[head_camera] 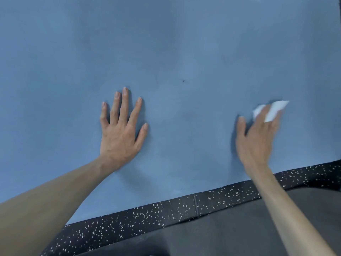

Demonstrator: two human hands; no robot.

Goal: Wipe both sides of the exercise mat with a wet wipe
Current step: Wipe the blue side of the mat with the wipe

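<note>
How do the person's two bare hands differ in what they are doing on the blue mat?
The left hand lies flat with fingers spread and holds nothing; the right hand has a white wet wipe under its fingers. The left hand looks sharp, the right hand is blurred. The left hand sits nearer the middle, the right hand further right. Both rest palm-down on the blue exercise mat.

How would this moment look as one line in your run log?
left hand flat on blue mat | right hand presses wet wipe on mat | speckled floor beside
</note>
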